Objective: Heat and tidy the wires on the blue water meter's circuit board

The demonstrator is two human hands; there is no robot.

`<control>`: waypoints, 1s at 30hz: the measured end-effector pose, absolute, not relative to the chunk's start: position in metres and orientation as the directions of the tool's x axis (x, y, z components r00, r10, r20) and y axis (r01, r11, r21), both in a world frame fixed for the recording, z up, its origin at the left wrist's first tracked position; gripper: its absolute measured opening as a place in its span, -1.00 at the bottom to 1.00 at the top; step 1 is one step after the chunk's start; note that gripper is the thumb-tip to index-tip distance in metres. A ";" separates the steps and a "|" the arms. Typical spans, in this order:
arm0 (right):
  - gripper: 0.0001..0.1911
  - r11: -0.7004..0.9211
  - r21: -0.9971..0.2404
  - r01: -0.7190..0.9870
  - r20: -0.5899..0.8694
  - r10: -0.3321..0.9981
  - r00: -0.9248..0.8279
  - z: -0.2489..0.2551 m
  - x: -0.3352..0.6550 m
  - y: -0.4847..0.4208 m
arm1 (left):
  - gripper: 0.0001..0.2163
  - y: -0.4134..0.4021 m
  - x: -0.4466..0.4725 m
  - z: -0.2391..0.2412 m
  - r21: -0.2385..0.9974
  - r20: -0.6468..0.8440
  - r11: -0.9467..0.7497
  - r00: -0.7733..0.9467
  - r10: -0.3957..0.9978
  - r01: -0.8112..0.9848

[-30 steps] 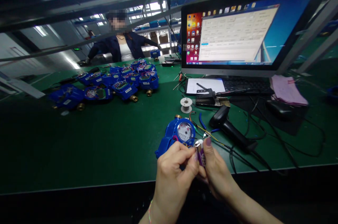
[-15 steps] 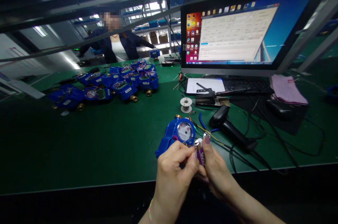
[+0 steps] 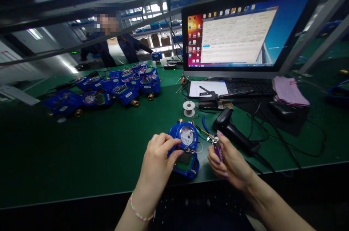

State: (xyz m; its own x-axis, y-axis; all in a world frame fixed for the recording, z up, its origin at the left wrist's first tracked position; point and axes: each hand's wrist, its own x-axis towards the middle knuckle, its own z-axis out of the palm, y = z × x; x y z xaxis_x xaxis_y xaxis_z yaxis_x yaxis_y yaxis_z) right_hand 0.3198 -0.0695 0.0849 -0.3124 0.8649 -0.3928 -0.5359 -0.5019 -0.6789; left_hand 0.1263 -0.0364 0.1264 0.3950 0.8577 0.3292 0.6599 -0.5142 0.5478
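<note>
My right grip (image 3: 231,160) is closed around a purple lighter (image 3: 218,150), metal end up, thumb near its top; no flame seen. Change over the last second: the two hands were together at the lighter, and now they are apart. My left grip (image 3: 158,153) has shifted to the blue meter (image 3: 191,143), index finger and thumb at its wiring, beside the dial (image 3: 188,133); I cannot tell whether the fingertips are pinched on a wire. The meter sits on the desk (image 3: 131,144) near its front edge, left of the lighter, its green display window (image 3: 184,161) now uncovered to view. Reading: the work is now split, one hand at the meter, the other keeping the lighter just to its right. Farther out: blue-handled pliers (image 3: 205,124) by the meter, a white spool (image 3: 189,108) behind it, a black scanner (image 3: 231,131) to the right. Beyond, a cluster of blue meters (image 3: 127,93) at the left, a lit monitor (image 3: 231,38) at the right, a co-worker (image 3: 117,52) across the desk.
</note>
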 end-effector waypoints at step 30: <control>-0.37 -0.694 -0.706 -0.142 -0.511 0.637 -0.577 0.042 0.316 -0.030 | -0.93 -0.033 0.160 0.112 0.580 0.205 -0.342 0.274 0.940 0.739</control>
State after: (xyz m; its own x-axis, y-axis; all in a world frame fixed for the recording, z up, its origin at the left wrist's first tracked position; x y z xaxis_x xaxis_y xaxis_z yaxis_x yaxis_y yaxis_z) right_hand 0.3156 -0.0297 0.0423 -0.5775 0.6371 -0.5105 -0.1421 -0.6942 -0.7056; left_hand 0.1599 -0.0329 0.1117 0.2742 0.9395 0.2051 0.7389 -0.3424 0.5803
